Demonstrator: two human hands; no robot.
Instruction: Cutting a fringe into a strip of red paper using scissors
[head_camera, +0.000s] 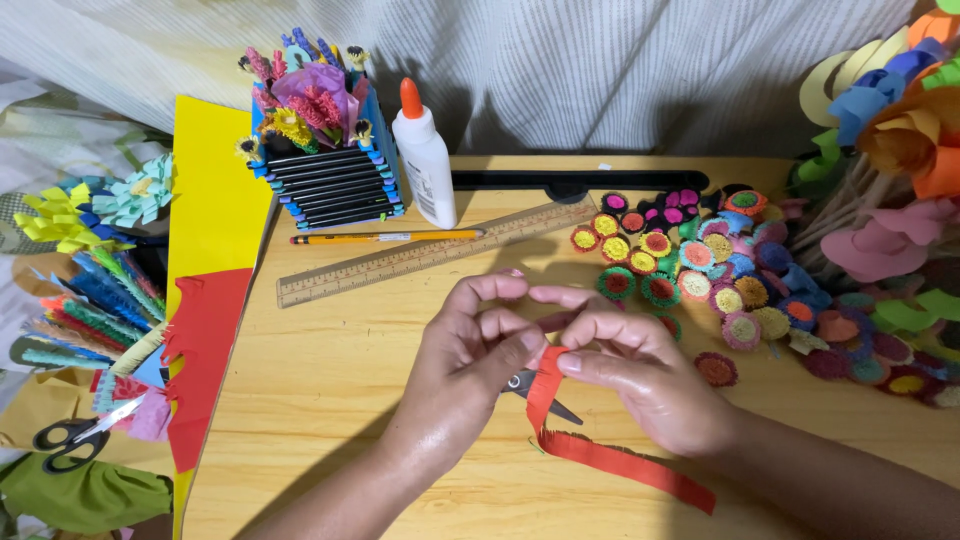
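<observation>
My left hand (470, 350) and my right hand (640, 370) meet over the middle of a wooden table (330, 360). Together they pinch the upper end of a red fringed paper strip (610, 455), which trails down and to the right across the table. Thumbs and forefingers of both hands close on the strip's top end. A pair of dark scissors (545, 395) lies partly hidden under the hands.
A wooden ruler (430, 250), a yellow pencil (385, 237) and a white glue bottle (424, 155) lie behind the hands. Several rolled paper flowers (700, 265) are heaped at right. A paper-flower holder (325, 130), red and yellow sheets (205, 300) and black-handled scissors (75, 435) sit at left.
</observation>
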